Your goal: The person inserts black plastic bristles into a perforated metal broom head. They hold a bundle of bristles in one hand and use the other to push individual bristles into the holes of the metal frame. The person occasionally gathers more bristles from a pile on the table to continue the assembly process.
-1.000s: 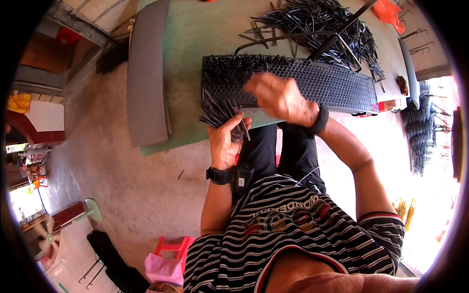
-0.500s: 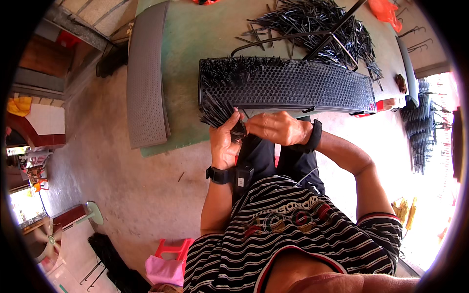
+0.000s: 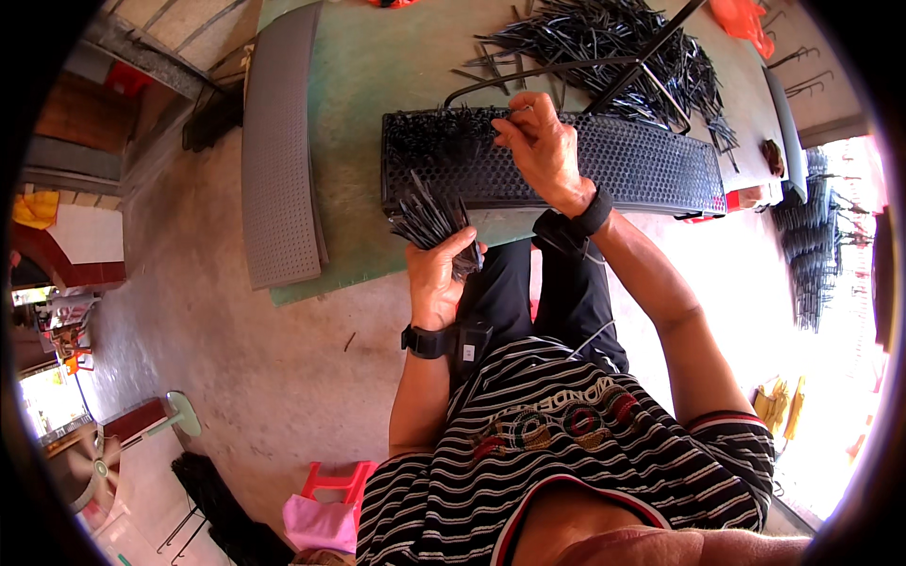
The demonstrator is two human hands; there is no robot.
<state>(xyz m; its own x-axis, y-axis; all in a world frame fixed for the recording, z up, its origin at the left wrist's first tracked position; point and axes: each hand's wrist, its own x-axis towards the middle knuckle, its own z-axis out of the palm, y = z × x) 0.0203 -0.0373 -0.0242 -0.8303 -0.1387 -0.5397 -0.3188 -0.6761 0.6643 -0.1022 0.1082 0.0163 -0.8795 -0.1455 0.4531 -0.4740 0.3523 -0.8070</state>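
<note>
A long black panel full of round holes (image 3: 642, 165) lies across the table in front of me. Thin black strips (image 3: 429, 137) stand thickly in the holes of its left part. My left hand (image 3: 439, 269), just below the panel's near edge, is closed round a bundle of loose black strips (image 3: 427, 217) that fan out upward. Over the panel, at the right end of the filled part, is my right hand (image 3: 545, 156). Its fingers are bent and drawn together; what they pinch, if anything, is too small to make out.
Behind the panel a big heap of black strips (image 3: 604, 47) covers part of the green table (image 3: 377, 57). A black metal bar frame (image 3: 642, 64) rises there. Grey perforated sheets (image 3: 280, 151) lie at the table's left edge. A red stool (image 3: 326, 483) stands behind me on the left.
My right hand has left the bundle and moved up and forward onto the panel. My left hand still holds the bundle and has shifted only slightly.
</note>
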